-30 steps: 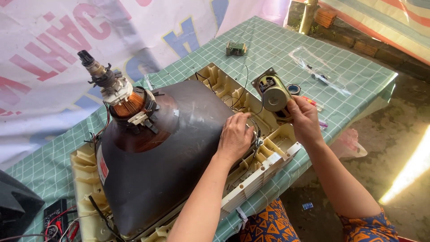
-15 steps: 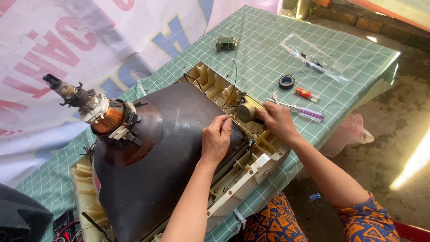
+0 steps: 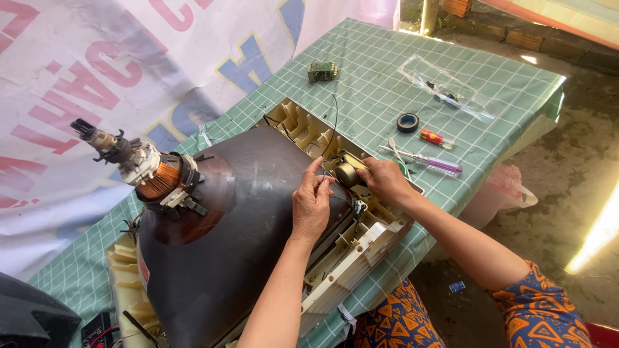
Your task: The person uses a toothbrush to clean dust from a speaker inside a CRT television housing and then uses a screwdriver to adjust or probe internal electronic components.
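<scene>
A large dark picture tube [image 3: 225, 238] lies face down in a cream plastic frame [image 3: 361, 251], its neck with a copper coil [image 3: 158, 177] pointing up left. My left hand [image 3: 311, 203] rests on the tube's right edge, fingers pinching thin wires beside a small round speaker [image 3: 348, 173]. My right hand [image 3: 385, 180] holds that speaker down in the frame's right corner. A thin black wire [image 3: 335, 122] runs up from the speaker.
On the green checked tablecloth [image 3: 387, 71] lie a small green circuit board [image 3: 322, 71], a roll of black tape [image 3: 407, 122], a red-handled tool [image 3: 432, 138], a purple-handled screwdriver [image 3: 438, 165] and a clear plastic bag [image 3: 451, 96]. The table's edge runs along the right; a banner [image 3: 97, 77] hangs at the left.
My right hand has brought the speaker from above the table down into the frame's corner. My left hand has slid from the tube's surface towards the speaker and pinched the wires.
</scene>
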